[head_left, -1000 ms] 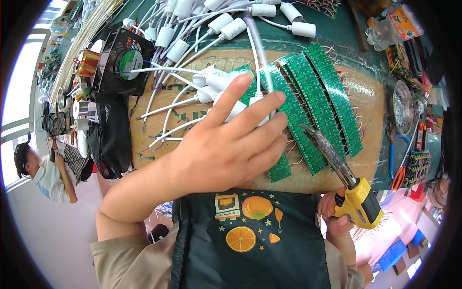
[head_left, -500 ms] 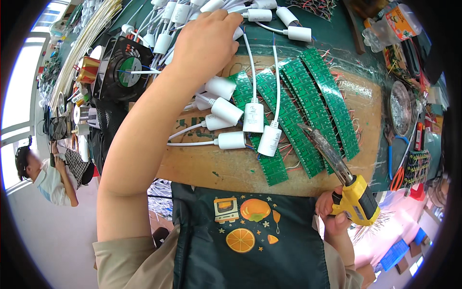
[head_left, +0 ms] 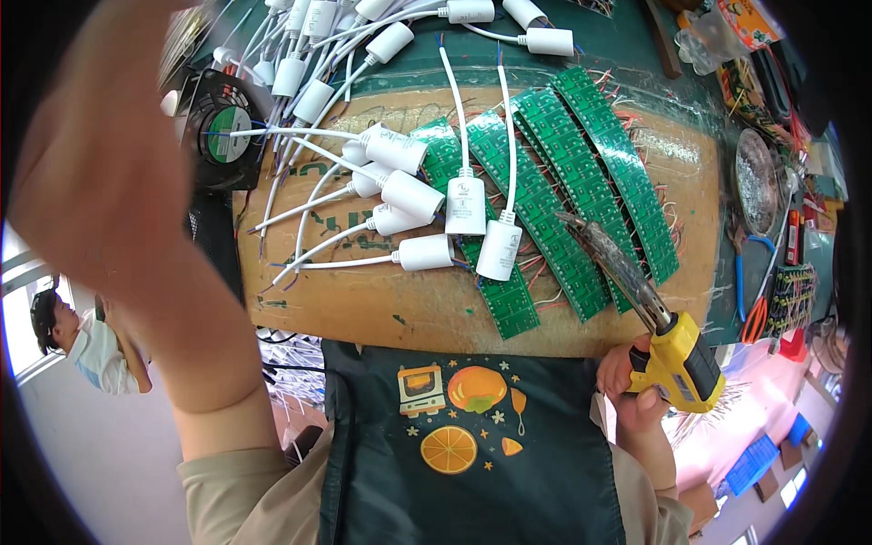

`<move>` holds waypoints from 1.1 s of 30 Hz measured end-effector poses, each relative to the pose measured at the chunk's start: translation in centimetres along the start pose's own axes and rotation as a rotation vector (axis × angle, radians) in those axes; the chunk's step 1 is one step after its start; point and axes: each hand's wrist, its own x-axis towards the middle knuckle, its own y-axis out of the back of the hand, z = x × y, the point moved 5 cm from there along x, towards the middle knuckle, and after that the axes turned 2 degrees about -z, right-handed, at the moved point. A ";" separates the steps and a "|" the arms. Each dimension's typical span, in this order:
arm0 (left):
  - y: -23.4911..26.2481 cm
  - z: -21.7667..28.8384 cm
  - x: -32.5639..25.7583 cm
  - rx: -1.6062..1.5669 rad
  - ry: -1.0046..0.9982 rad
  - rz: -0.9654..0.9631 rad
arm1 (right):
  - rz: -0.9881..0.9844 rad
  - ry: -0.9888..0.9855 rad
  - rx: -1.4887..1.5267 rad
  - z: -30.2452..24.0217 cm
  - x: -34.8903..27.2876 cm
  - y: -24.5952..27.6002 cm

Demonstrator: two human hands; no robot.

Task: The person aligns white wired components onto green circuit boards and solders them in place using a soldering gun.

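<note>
My left hand [head_left: 109, 154] is raised at the far left, close to the camera and smeared by motion; its fingers cannot be made out. In my right hand [head_left: 629, 386], at the right near edge of the bench, is a yellow and black soldering gun [head_left: 686, 368]. Its long metal barrel points up and left over the green circuit board strips [head_left: 545, 195]. Two white cylindrical housings [head_left: 466, 209] with upright cables rest across the leftmost strip. Further left, several similar white housings [head_left: 425, 253] lie with cables stretching left, their coloured wire ends bare.
A brown board [head_left: 336, 304] lies under the strips. At the back left are a heap of white cabled housings [head_left: 318, 23] and a black fan [head_left: 218, 132]. Right of the board are a round metal dish [head_left: 756, 182] and orange-handled scissors [head_left: 754, 320]. Another person [head_left: 100, 350] is at left.
My left hand has moved from the heap of cabled housings toward the left and closer to the camera. My right hand still holds the soldering gun in nearly the same spot.
</note>
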 end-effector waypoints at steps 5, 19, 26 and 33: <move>1.8 9.1 -0.1 -0.697 0.413 0.113 | 0.027 -0.002 -0.016 0.3 0.0 0.0; -6.6 21.5 -10.1 -0.875 0.197 -0.393 | -0.157 -0.131 -0.163 1.9 -4.5 2.2; -7.0 21.7 -10.2 -0.858 0.234 -0.392 | -0.247 -0.139 -0.417 0.6 -4.2 1.8; -7.0 22.1 -10.0 -0.847 0.221 -0.382 | -0.174 -0.130 -0.275 1.3 -4.2 1.4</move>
